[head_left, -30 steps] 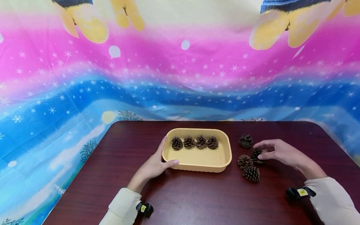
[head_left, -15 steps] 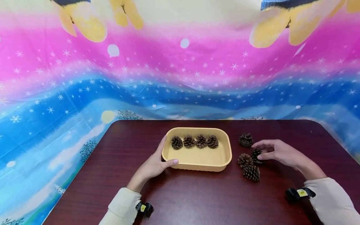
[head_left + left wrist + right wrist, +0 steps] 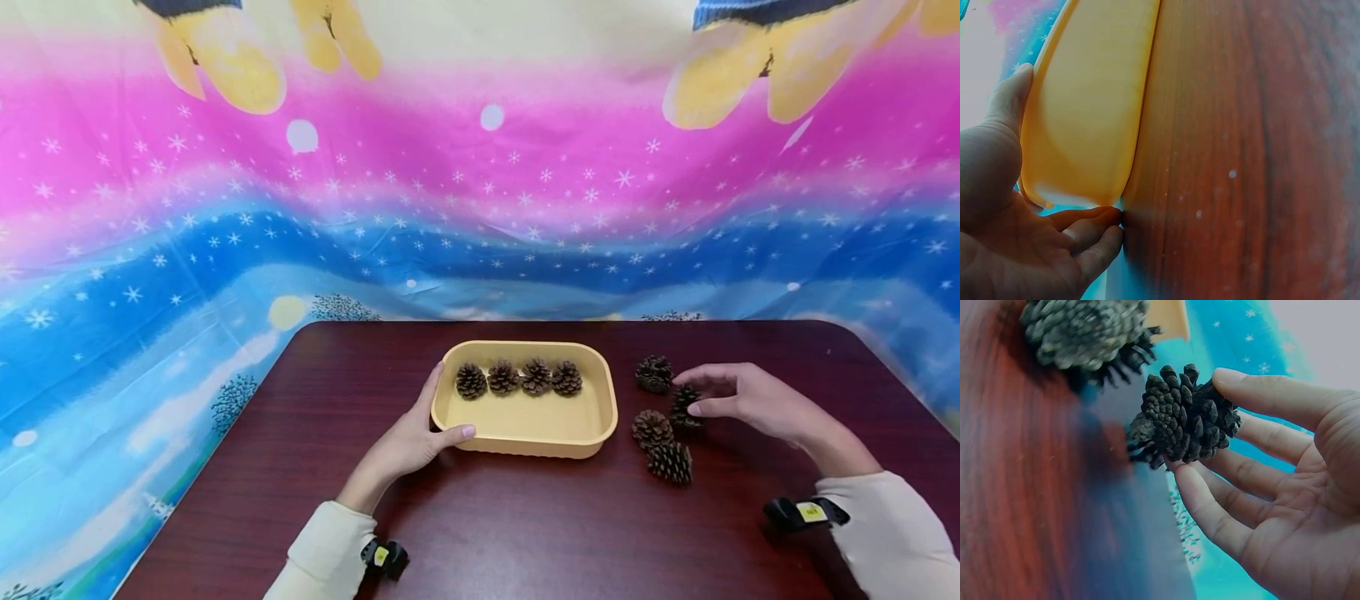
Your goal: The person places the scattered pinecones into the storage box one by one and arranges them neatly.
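On the dark table (image 3: 525, 525) sits the yellow tray (image 3: 536, 423), its left end gripped by my left hand (image 3: 408, 439), thumb at the near rim, probably for steadiness. My right hand (image 3: 757, 406), fingers parted just a cone's width, pinches one pinecone (image 3: 684, 408) right of it, near three loose cones (image 3: 652, 429); inside, four pinecones (image 3: 536, 377) line the far side.

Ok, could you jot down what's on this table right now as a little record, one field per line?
Surface: dark reddish wood table
Container: yellow tray
Inside it: four pinecones, in a row toward the far side
Beside it, to the right: three pinecones, not held
Left hand: grips the tray's left end
Right hand: holds another pinecone between thumb and fingers; whether it is lifted is unclear
Backdrop: snowflake-patterned cloth
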`<state>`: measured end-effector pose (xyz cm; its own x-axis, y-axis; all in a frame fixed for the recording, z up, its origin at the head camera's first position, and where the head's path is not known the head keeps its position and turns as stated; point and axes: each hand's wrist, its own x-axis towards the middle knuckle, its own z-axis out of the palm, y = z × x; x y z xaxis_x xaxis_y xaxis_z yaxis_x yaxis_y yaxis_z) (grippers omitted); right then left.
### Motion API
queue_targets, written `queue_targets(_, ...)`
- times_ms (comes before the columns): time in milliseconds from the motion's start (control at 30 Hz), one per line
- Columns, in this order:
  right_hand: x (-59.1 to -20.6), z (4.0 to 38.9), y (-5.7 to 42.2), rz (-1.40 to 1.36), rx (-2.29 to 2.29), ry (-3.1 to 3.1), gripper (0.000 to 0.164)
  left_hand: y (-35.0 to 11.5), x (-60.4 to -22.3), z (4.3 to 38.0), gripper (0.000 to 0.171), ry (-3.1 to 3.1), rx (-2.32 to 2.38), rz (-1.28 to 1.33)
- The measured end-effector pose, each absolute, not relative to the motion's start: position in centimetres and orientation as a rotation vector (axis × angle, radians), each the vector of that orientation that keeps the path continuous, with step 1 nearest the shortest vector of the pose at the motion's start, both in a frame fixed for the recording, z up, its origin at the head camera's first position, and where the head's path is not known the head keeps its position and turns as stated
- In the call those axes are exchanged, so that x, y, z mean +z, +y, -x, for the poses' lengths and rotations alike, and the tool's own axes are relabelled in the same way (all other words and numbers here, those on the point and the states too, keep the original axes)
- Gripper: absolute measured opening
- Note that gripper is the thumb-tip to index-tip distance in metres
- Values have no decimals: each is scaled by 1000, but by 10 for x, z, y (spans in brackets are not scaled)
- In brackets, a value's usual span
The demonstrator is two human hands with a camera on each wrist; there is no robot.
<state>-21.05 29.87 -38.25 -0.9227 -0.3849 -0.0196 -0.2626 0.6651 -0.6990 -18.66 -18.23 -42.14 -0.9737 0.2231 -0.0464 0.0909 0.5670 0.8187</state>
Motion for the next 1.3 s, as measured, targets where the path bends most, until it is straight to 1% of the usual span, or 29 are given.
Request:
queue_targets(300, -365, 206, 288, 534, -1000, 2798, 50, -182, -422, 186, 113, 2651, 1373, -268)
queue_targets(633, -351, 198, 279, 596, -953, 2878, 47, -182, -421, 186, 113, 2652, 1378, -270)
queue_targets(867, -349, 198, 274, 629, -1063, 2826, 49, -182, -421, 185, 113, 2643, 1393, -273)
queue_targets(1067, -346, 197, 270, 622, -1073, 2843, 46, -182, -421, 185, 112, 2643, 1394, -274)
queue_targets(1300, -343, 194, 266, 674, -1080, 2864, 42, -182, -421, 186, 113, 2640, 1401, -288)
